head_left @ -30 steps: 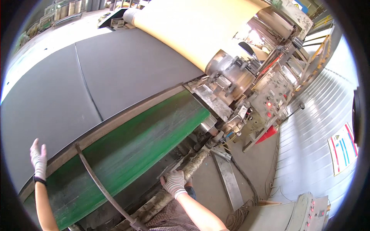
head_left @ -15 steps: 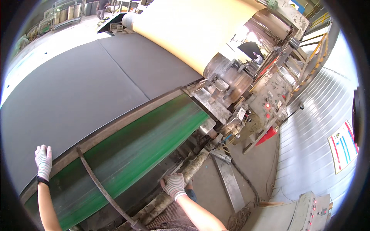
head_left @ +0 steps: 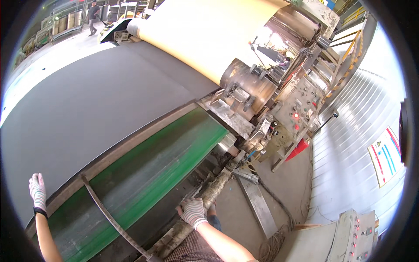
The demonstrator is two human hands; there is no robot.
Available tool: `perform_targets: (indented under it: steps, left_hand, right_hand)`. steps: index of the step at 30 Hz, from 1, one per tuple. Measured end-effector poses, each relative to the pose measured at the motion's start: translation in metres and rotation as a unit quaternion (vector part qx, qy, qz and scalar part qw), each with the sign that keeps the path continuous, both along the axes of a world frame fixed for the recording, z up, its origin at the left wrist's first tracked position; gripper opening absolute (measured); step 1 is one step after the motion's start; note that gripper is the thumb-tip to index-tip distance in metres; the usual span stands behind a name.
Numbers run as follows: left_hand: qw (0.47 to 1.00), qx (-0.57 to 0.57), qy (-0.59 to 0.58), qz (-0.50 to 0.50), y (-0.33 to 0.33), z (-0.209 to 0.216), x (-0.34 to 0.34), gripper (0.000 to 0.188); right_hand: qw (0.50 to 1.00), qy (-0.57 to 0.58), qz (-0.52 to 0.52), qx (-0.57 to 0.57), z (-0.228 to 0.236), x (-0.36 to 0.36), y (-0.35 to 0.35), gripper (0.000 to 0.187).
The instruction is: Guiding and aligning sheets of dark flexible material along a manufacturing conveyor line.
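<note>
A wide dark grey sheet (head_left: 104,91) spreads over the machine at the left. At its near edge my left hand (head_left: 37,190), in a striped glove with a dark band at the wrist, is open with its fingers stretched out. Whether it presses on the sheet or hovers just over it, I cannot tell. My right hand (head_left: 193,212), gloved the same way, is curled over a rough, crusted rail (head_left: 217,188) along the machine's near side. Between the hands run a green belt (head_left: 148,174) and a braided hose (head_left: 102,207) crossing it.
A large yellow-beige sheet (head_left: 205,35) rises over a metal roller (head_left: 248,85) at the back. A control panel (head_left: 301,102) with lit red buttons stands right of it. Another control box (head_left: 355,240) is at the lower right. A person (head_left: 92,17) is at the far left.
The view has shifted a little. A line across the dark sheet no longer shows. The distant person has come into fuller view. Both my hands keep nearly the same pose.
</note>
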State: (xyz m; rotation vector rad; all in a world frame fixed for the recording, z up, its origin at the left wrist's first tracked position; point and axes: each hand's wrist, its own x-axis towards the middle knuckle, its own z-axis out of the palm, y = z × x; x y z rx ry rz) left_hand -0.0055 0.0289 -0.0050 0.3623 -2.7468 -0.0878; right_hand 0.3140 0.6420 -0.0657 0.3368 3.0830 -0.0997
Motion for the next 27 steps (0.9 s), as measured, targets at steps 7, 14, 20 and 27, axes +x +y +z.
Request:
perform_targets:
  steps: [7, 14, 20, 27]
  left_hand:
    - [0.971, 0.017, 0.074, -0.228, 0.070, -0.002, 0.019, 0.014]
    - [0.931, 0.118, 0.037, -0.345, 0.200, 0.033, 0.020, 0.017]
    - [0.879, 0.281, 0.053, -0.382, 0.199, 0.035, 0.039, 0.026]
    - [0.972, 0.031, 0.208, -0.102, -0.001, 0.004, 0.046, 0.027]
  right_hand:
    - [1.000, -0.025, -0.005, -0.010, 0.009, -0.002, 0.000, 0.033]
    - [1.000, -0.028, -0.008, -0.004, 0.003, -0.001, 0.000, 0.036]
    - [0.999, -0.029, -0.017, -0.004, 0.004, 0.006, 0.007, 0.037]
    - [0.994, -0.098, -0.019, 0.044, 0.010, -0.014, -0.013, 0.039]
